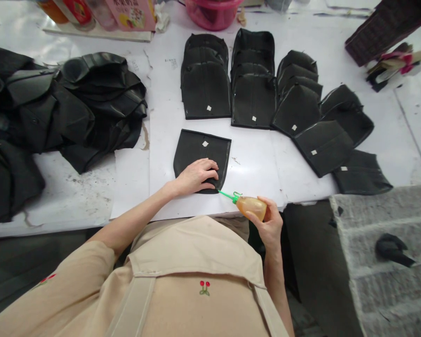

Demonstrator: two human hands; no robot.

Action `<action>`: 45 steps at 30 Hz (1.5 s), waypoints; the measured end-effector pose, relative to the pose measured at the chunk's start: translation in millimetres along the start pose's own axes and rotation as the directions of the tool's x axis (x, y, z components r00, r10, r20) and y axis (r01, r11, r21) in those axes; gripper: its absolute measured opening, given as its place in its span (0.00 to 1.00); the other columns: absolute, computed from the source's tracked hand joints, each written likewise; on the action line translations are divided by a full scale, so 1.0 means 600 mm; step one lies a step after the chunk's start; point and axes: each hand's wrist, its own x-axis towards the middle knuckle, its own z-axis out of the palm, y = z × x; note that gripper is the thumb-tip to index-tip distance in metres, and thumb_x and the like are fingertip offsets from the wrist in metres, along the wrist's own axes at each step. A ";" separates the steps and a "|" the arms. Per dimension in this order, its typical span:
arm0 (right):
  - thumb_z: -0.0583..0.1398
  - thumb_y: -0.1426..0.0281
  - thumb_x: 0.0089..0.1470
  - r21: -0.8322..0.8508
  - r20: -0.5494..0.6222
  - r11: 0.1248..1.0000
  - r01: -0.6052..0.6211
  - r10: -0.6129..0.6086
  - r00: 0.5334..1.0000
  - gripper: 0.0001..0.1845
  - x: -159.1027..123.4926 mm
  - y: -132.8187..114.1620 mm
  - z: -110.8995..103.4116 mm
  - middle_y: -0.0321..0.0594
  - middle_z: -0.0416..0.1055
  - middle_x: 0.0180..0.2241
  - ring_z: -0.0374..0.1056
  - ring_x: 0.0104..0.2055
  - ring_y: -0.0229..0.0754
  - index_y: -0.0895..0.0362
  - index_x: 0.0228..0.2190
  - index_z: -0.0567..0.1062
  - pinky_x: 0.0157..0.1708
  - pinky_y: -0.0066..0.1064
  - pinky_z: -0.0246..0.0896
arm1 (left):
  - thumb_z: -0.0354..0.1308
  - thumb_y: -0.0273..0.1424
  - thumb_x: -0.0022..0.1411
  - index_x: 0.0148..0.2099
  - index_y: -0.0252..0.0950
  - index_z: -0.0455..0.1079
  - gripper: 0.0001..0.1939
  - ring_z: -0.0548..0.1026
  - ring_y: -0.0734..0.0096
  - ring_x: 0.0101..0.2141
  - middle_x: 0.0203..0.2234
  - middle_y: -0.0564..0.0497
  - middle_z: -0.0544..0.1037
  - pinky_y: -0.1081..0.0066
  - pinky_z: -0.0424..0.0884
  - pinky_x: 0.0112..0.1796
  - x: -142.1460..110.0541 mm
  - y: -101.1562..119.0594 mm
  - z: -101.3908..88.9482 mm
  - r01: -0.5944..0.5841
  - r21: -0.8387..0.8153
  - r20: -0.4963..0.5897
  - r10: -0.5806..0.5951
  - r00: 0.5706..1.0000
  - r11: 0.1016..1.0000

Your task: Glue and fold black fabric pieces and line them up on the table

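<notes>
A black leather-like panel (192, 152) with a small white square tag lies on the white table before me, its rounded edge toward me. My left hand (198, 177) rests on its near part, fingers apart and slightly bent, pressing it down. In my right hand (269, 217) is a squeeze bottle (250, 207) of amber liquid, probably glue, tilted sideways. Its thin green nozzle meets the panel's near right edge, just beside my left fingertips. Whether any liquid is coming out cannot be seen.
Behind the panel, several overlapping rows of similar black pieces (254, 93) fan out to the right. A loose heap of black pieces (101, 93) covers the table's left. At the back stand a pink basin (214, 14) and a pink box (133, 14). Rough grey fabric (389, 290) lies at lower right.
</notes>
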 end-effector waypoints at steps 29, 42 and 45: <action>0.71 0.58 0.48 -0.277 -0.292 0.946 0.165 -0.247 0.924 0.28 -0.027 0.010 0.026 0.43 0.72 0.42 0.71 0.46 0.49 0.54 0.48 0.73 0.45 0.43 0.72 | 0.65 0.44 0.63 0.42 0.39 0.74 0.14 0.68 0.58 0.45 0.43 0.46 0.72 0.63 0.61 0.40 0.061 0.000 0.023 0.155 0.133 -0.081 -0.145 0.986 0.979; 0.71 0.59 0.50 -0.384 -0.270 0.898 0.214 -0.331 0.904 0.27 -0.031 -0.016 0.033 0.43 0.72 0.41 0.71 0.44 0.48 0.54 0.49 0.72 0.44 0.42 0.71 | 0.64 0.45 0.63 0.43 0.39 0.74 0.15 0.68 0.57 0.47 0.44 0.45 0.72 0.62 0.62 0.41 0.058 -0.001 0.028 0.168 0.120 -0.105 -0.156 0.982 0.978; 0.72 0.61 0.49 -0.365 -0.288 0.909 0.203 -0.317 0.904 0.27 -0.035 -0.019 0.033 0.42 0.71 0.41 0.71 0.44 0.48 0.54 0.49 0.73 0.44 0.41 0.70 | 0.64 0.45 0.63 0.43 0.39 0.74 0.15 0.68 0.57 0.47 0.44 0.45 0.72 0.62 0.62 0.42 0.057 -0.002 0.029 0.167 0.118 -0.108 -0.154 0.982 0.979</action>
